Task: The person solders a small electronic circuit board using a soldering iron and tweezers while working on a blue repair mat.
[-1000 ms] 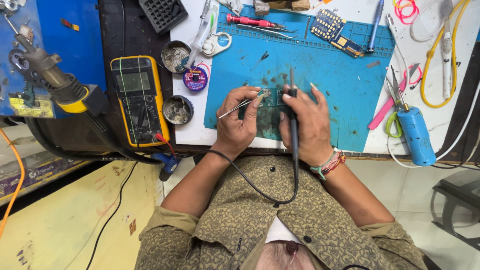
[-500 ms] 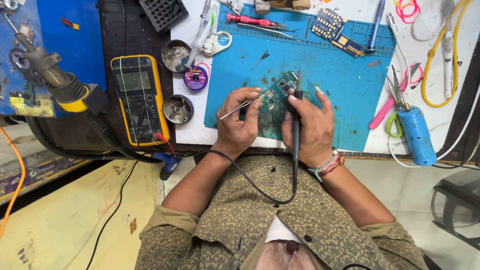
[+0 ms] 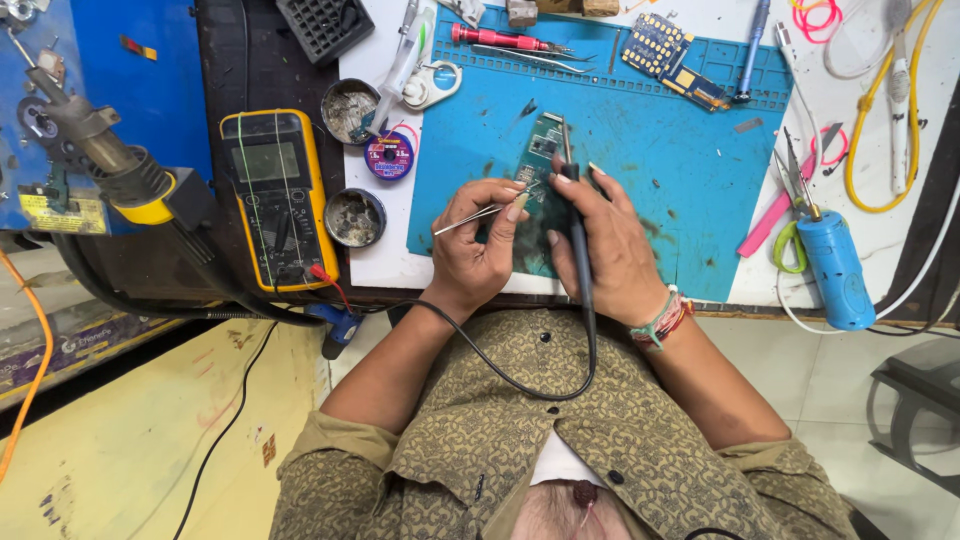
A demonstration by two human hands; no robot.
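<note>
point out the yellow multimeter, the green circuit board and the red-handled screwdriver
yellow multimeter (image 3: 277,200), head view, on its body below the screen
green circuit board (image 3: 541,150), head view, on its upper end
red-handled screwdriver (image 3: 490,38), head view, on its handle

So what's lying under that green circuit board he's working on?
The green circuit board rests on a blue work mat. Its near end is covered by the left hand and right hand, so anything beneath there is hidden.
</note>
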